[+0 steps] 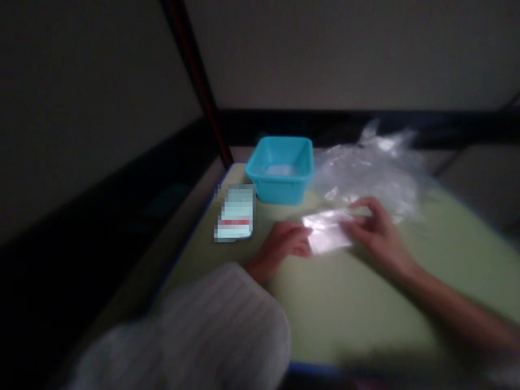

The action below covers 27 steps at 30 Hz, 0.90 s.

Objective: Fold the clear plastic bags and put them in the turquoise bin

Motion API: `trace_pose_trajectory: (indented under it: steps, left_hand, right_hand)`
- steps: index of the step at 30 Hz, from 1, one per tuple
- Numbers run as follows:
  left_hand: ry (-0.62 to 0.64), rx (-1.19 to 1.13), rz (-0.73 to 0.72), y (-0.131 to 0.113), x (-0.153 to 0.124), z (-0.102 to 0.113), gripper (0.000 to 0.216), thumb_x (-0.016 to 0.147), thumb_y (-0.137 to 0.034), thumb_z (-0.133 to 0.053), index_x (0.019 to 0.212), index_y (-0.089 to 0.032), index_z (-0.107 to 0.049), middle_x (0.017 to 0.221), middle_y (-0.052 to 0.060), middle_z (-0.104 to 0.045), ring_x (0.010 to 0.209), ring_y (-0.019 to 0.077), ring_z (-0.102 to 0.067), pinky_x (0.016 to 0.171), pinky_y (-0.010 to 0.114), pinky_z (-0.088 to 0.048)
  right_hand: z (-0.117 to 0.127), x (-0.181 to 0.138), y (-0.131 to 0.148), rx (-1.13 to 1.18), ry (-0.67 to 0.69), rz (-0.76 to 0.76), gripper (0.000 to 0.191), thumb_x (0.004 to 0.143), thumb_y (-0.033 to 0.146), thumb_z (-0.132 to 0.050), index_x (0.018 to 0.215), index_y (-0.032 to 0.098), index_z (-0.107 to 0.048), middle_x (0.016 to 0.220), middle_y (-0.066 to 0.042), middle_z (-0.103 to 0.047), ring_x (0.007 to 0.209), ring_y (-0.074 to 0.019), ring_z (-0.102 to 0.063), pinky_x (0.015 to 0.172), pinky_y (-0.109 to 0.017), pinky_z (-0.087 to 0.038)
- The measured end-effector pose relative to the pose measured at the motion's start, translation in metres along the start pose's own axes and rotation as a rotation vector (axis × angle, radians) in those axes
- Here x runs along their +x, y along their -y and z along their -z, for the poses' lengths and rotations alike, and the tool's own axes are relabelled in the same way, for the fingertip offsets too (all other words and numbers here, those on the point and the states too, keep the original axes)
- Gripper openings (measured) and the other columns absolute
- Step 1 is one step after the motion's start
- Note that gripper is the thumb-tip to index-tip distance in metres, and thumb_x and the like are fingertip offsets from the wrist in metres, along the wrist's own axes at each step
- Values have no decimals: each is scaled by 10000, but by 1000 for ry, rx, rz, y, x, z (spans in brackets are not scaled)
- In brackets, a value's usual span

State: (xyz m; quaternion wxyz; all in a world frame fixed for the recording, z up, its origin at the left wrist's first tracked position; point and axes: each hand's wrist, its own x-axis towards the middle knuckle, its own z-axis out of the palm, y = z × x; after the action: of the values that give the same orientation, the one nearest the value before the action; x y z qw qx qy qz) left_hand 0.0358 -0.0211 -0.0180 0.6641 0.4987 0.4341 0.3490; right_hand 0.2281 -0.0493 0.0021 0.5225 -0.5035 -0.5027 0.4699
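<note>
Left hand (287, 238) and right hand (377, 232) pinch opposite ends of a shiny packet (328, 237) over the table (353, 309), nearer than the turquoise basket (280, 191); being seemingly thin, it could crease or slip under uneven pull.

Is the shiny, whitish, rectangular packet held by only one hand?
No, the left hand and the right hand hold opposite sides of the shiny packet.
</note>
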Motion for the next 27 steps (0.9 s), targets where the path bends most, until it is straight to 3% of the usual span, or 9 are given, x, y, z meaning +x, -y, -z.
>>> trace_pose_trajectory:
  steps: [5,9,14,17,20,23,27]
  left_hand:
    - [109,126,-5,-6,-6,0,198,739,-319,-664,692,-126,-667,646,55,-677,659,169,-679,573,223,-489]
    - [86,135,-3,-4,-6,0,180,747,-285,-646,674,-121,-657,625,53,-678,619,156,-676,524,197,-471]
    - [79,138,24,0,-3,0,170,736,-282,-651,689,-119,-667,591,47,-668,590,159,-671,500,200,-464]
    - [-5,85,7,-1,1,1,307,755,-411,-637,683,-113,-657,611,67,-680,533,151,-649,479,215,-456]
    - [-167,-38,-108,-10,7,7,384,766,-501,-610,726,-120,-642,668,71,-697,549,152,-655,477,214,-445]
    - [-290,-212,-225,-22,13,15,273,777,-415,-624,837,-148,-624,845,66,-722,710,157,-689,515,194,-451]
    - [-294,-407,-196,-28,18,26,169,795,-280,-610,929,-178,-604,1032,62,-694,881,154,-677,566,183,-466]
  right_hand:
    - [4,-1,-7,30,-12,-38,417,702,324,-712,941,248,-379,581,64,-594,436,-104,-518,388,-209,-380]
    - [7,-4,-5,-41,-8,-84,466,652,303,-761,936,244,-396,494,113,-499,359,-73,-426,326,-168,-267]
    - [8,-6,-9,-49,-6,-79,480,608,266,-784,896,242,-401,496,96,-540,379,-72,-430,344,-158,-271]
    - [8,-7,-8,-29,-26,-92,448,630,282,-761,893,246,-401,477,106,-515,357,-69,-407,331,-157,-247]
    - [9,-7,-6,7,-39,-115,455,638,327,-756,904,251,-395,503,91,-545,352,-77,-419,323,-165,-248]
    - [11,-7,-7,9,-48,-117,481,632,368,-772,911,252,-397,543,57,-594,377,-96,-457,337,-177,-284]
    - [14,-6,-15,-27,-62,-98,448,650,407,-761,897,260,-417,515,54,-589,360,-100,-433,331,-174,-251]
